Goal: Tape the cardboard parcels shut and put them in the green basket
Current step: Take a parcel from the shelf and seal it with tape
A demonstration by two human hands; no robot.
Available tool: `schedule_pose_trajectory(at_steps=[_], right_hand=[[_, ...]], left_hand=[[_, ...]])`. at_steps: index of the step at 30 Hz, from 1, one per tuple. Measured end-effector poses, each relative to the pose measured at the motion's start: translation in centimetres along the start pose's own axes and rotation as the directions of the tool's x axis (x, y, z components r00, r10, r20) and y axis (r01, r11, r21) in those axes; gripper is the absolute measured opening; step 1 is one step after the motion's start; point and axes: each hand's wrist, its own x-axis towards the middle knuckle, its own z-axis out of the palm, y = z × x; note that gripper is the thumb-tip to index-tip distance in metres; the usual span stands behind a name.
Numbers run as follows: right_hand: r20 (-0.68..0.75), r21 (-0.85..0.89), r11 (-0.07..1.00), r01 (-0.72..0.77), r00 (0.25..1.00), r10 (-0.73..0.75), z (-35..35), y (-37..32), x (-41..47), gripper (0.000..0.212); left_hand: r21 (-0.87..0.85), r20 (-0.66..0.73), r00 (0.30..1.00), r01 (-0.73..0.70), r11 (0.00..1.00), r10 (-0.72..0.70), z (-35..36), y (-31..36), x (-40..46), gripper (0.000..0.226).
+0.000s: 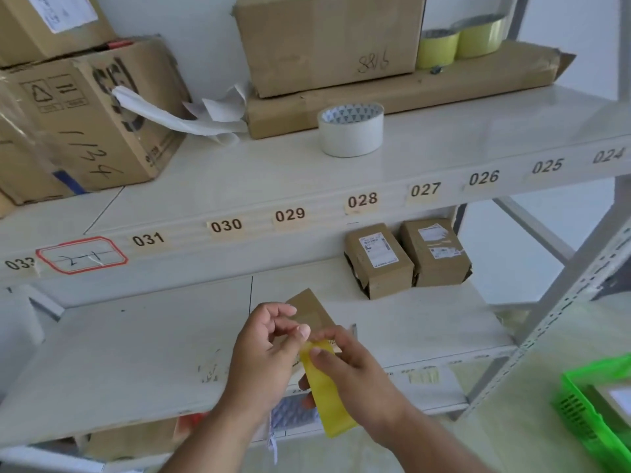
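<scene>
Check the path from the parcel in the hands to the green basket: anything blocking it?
Nothing visible blocks it. The small parcel sits behind both hands, at the front of the lower shelf; the green basket is lower right, past the shelf's upright post, and already holds a parcel.

**One head-worn view, looking down at a shelf rack**

The single wide-angle camera sits on the person's head, facing forward and down, close to the shelf rack point(307, 213). Both hands sit at lower centre; a green basket point(594, 421) clips the lower right corner.
</scene>
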Motion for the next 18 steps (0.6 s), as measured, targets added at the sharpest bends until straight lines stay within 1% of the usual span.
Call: schedule_pose_trajectory(at_steps=[2,4,6,7,8,9,10,11,12,13,14,15,16,17,18], right_hand=[[0.001,0.036,0.999,-0.003,1.0,0.002,-0.4,-0.1,-0.7,0.01],[-0.004,0.057,0.998,0.008,1.0,-0.008,-0.7,-0.2,-0.7,0.008],[-0.029,0.067,0.998,0.019,0.999,-0.017,-1.0,-0.4,-0.4,0.007],[-0.042,0.065,0.998,0.025,0.999,-0.022,-1.1,-0.6,-0.2,0.007],[-0.054,0.061,0.998,0.025,0.998,-0.022,-1.3,-0.8,0.0,0.009],[-0.062,0.06,0.998,0.023,0.998,-0.019,-1.4,-1.1,0.1,0.011],[-0.067,0.061,0.998,0.024,0.998,-0.02,-1.5,-1.3,0.2,0.012],[-0.071,0.057,0.998,0.023,0.997,-0.019,-1.7,-1.4,0.4,0.012],[-0.075,0.049,0.999,0.023,0.997,-0.019,-1.8,-1.5,0.5,0.01],[-0.081,0.041,0.999,0.026,0.996,-0.023,-1.9,-1.6,0.6,0.009],[-0.083,0.031,0.999,0.034,0.996,-0.031,-1.9,-1.5,0.6,0.007],[-0.079,0.022,0.999,0.041,0.996,-0.039,-2.0,-1.5,0.7,0.007],[-0.072,0.015,0.999,0.048,0.996,-0.047,-2.0,-1.5,0.7,0.007],[-0.063,0.006,0.998,0.055,0.997,-0.055,-1.9,-1.5,0.6,0.008],[-0.052,-0.006,0.998,0.063,0.997,-0.063,-1.9,-1.5,0.5,0.009]], left_hand=[[0.13,0.033,0.998,-0.062,0.99,0.058,0.2,-0.3,0.1,0.027],[0.303,0.094,0.983,-0.178,0.936,0.157,0.1,-0.2,0.6,0.023],[0.382,0.142,0.971,-0.233,0.894,0.193,0.0,0.4,1.1,0.028],[0.396,0.136,0.971,-0.234,0.888,0.195,-0.1,0.6,1.4,0.033],[0.397,0.099,0.975,-0.223,0.89,0.2,-0.2,0.8,1.6,0.036],[0.391,0.044,0.974,-0.221,0.894,0.222,-0.5,1.0,1.5,0.036],[0.397,-0.016,0.959,-0.253,0.882,0.283,-0.8,1.2,1.3,0.028],[0.432,-0.049,0.926,-0.318,0.844,0.374,-1.1,1.4,0.9,0.017],[0.476,-0.03,0.888,-0.391,0.788,0.458,-1.2,1.7,0.5,0.007],[0.51,0.037,0.857,-0.458,0.728,0.513,-1.0,2.1,-0.1,0.005],[0.526,0.129,0.835,-0.515,0.677,0.535,-0.7,2.3,-0.7,0.005],[0.537,0.215,0.82,-0.553,0.637,0.531,-0.2,2.4,-1.1,0.009],[0.549,0.271,0.813,-0.571,0.611,0.515,0.3,2.4,-1.3,0.014],[0.561,0.289,0.819,-0.564,0.606,0.495,0.7,2.3,-1.1,0.019],[0.573,0.277,0.837,-0.538,0.619,0.471,1.0,2.3,-0.9,0.026]])
